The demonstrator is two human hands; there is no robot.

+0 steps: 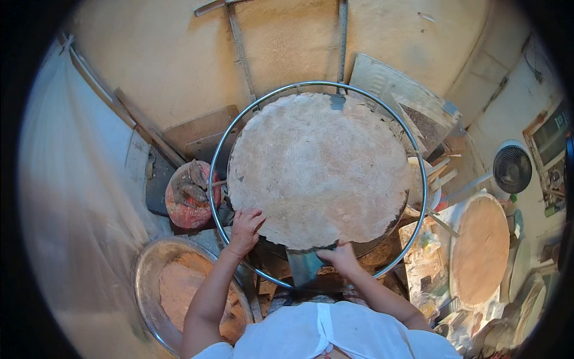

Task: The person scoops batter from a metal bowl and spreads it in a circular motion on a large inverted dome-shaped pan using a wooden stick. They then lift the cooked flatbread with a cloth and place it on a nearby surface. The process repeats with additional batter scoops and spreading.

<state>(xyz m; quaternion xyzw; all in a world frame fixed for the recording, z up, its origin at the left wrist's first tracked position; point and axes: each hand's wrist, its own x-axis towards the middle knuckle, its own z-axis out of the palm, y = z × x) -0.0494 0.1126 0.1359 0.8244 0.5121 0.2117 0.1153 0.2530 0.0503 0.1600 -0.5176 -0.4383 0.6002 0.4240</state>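
A large round pale clay-like slab [317,161] with a rough, uneven edge lies inside a wide steel ring [421,167] in the middle. My left hand [245,230] is at the slab's lower-left edge, inside the ring, fingers loosely bent and apart. My right hand [338,256] is at the lower edge beside a dark grey-green strip [304,268] hanging toward me, its fingers closed; what they hold is hard to make out.
A red round stand [186,212] holding lumps is at left, above a metal basin [146,287] of reddish material. At right are a tan round slab [479,251], clutter and a fan [512,169]. Boards [376,72] lean behind; plastic sheeting [72,179] hangs left.
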